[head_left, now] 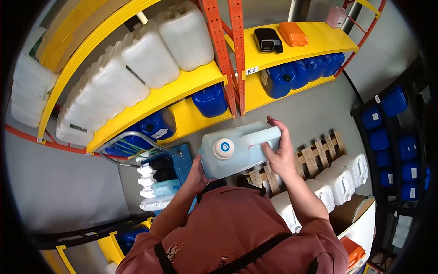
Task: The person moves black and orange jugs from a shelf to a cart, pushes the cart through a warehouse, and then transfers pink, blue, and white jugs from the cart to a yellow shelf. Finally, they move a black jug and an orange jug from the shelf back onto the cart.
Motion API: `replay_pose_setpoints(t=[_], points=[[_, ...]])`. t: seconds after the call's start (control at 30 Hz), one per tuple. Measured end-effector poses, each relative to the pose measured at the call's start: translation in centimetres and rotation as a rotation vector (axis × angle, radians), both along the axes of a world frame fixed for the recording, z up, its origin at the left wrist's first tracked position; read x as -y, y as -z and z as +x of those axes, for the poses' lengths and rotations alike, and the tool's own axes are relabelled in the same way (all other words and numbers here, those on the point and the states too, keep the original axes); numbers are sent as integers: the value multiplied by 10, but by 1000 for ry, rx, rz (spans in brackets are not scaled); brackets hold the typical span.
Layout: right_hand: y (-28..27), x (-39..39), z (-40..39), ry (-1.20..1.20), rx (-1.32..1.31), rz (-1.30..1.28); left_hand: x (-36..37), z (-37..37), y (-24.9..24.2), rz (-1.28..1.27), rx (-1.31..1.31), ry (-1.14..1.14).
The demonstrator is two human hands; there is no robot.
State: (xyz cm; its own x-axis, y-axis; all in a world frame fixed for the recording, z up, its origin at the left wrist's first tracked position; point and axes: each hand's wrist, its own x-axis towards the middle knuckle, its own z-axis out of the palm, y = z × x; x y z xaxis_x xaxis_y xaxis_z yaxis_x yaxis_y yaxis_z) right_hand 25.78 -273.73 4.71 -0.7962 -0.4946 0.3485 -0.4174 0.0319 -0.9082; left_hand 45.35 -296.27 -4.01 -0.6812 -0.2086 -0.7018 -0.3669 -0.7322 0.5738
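I hold a pale blue translucent canister (239, 148) with a white cap in front of my chest, cap towards me. My left hand (197, 176) supports its lower left corner from beneath. My right hand (279, 148) grips its handle side on the right, fingers spread over the top edge. The canister hangs above the grey floor, between a blue cart and a wooden pallet.
Yellow shelves (182, 89) on orange uprights hold white canisters (148, 57) above and blue ones (292, 75) below. A blue cart (180, 162) carries white, black and pale blue canisters (157, 185). A wooden pallet (315, 157) with white canisters (340, 180) lies to the right. A dark rack of blue canisters (394, 137) stands far right.
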Motion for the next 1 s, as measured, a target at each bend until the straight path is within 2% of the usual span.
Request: replay_pose_setpoints(t=[0.07,0.13,0.33,0.57,0.8,1.0], points=[[2,-4,-25,65,47,31,9,-36,-6,35,-11,69],[5,-1,-47,133,98,65,17,-71,-17,-70,63,134],[17,23,-120,363,152,7,78,-186,17,-28,-130,383],[26,20,-203,698,134,-114,106,-345,30,23,-150,647],[46,-59,-263,896,147,-247,31,-482,16,-46,-212,930],[61,-165,-370,926,128,-365,-78,-605,17,-196,-152,1071]])
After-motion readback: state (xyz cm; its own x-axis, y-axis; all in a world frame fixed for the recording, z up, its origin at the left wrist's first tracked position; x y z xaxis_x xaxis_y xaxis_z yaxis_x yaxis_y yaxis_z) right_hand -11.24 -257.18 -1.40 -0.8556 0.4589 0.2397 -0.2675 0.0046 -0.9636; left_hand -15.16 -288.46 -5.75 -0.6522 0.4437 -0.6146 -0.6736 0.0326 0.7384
